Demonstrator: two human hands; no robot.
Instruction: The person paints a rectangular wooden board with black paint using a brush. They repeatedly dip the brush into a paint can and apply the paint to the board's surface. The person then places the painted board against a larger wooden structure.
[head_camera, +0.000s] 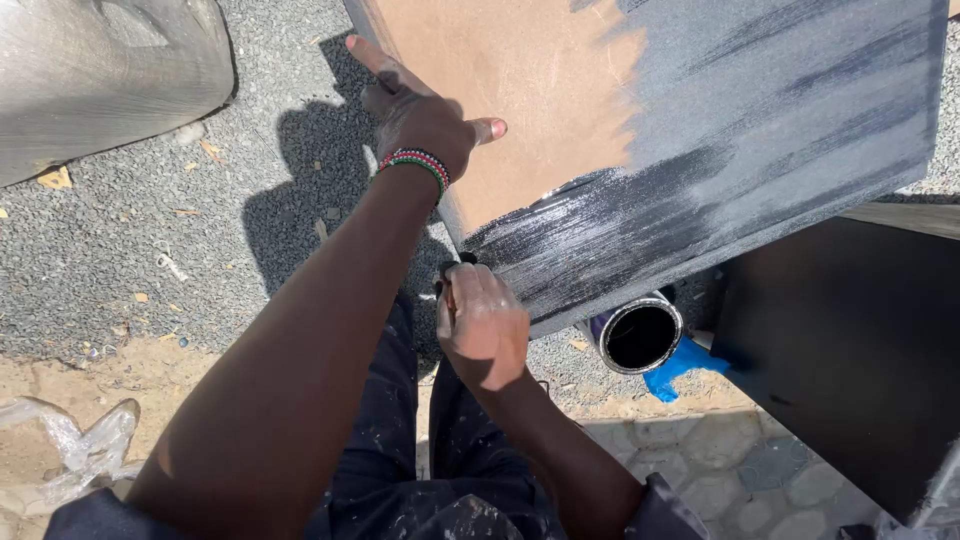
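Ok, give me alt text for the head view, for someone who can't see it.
A person's left hand steadies a tilted brown board, half painted black, while the right hand works at its lower edge. An open paint can lies on the gravel beneath.

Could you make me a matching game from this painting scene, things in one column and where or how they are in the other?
Things:
1. left hand
2. right hand
3. paint can
4. board

States:
A. open, black inside, on the ground under the board
B. flat on the bare brown part
C. partly brown, partly painted black
D. closed around a dark handle at the board's lower edge

Pairs: 1-B, 2-D, 3-A, 4-C
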